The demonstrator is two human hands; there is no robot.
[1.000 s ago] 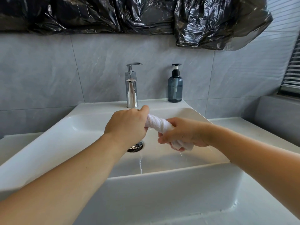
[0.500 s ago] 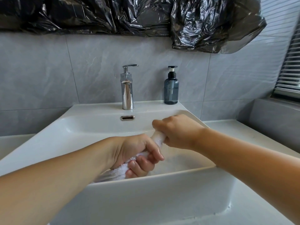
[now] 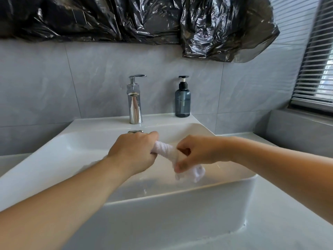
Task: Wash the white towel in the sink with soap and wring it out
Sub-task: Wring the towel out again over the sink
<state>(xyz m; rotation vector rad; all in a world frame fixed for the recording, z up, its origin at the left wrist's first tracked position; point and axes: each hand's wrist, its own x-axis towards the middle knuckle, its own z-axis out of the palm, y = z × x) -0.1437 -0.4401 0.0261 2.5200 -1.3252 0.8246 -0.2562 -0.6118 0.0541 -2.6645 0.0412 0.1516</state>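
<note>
The white towel (image 3: 166, 150) is twisted into a tight roll and held over the white sink (image 3: 180, 210). My left hand (image 3: 134, 152) grips its left end in a fist. Around its right end curl the fingers of my right hand (image 3: 196, 152), and a loose tail of towel hangs below that hand. Both hands are above the basin, in front of the chrome tap (image 3: 134, 103). A dark blue soap bottle (image 3: 182, 100) with a pump stands on the sink's back ledge, right of the tap.
Grey tiled wall rises behind the sink, with black plastic sheeting (image 3: 144, 18) hung across its top. A window with blinds (image 3: 315, 65) is at the right. A grey counter (image 3: 297, 222) runs beside the sink on the right.
My left hand rose from low near the front rim to level with my right hand. The towel roll now lies nearly level between them, twisted the other way from half a second ago.
</note>
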